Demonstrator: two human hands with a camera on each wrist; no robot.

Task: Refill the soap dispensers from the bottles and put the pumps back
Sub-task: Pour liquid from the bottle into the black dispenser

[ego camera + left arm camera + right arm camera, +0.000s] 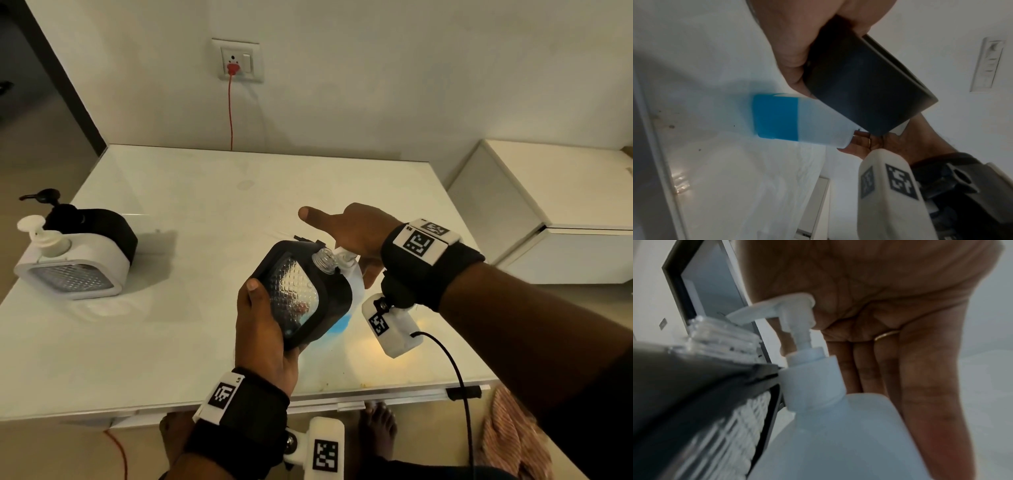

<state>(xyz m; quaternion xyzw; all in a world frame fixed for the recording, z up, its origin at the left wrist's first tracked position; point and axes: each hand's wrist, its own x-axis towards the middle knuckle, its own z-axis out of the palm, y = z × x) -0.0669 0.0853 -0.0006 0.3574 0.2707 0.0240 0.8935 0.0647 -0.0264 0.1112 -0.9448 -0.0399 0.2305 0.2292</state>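
Refill step live: left hand (265,329) grips black dispenser (303,294), tilted, above table (171,342), its open threaded neck (323,260) just beside nozzle of white refill bottle (818,128); blue liquid low in that bottle. Right hand (352,233), fingers straight, palm over bottle pump head (777,308), clamped on nothing. Next: press pump, keep nozzle over neck, else spill. White dispenser (73,263), pump on, stands far left

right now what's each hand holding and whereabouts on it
The left hand grips the black dispenser by its lower end, thumb on the front rim. The right hand holds nothing; its palm presses the white pump head of the refill bottle.
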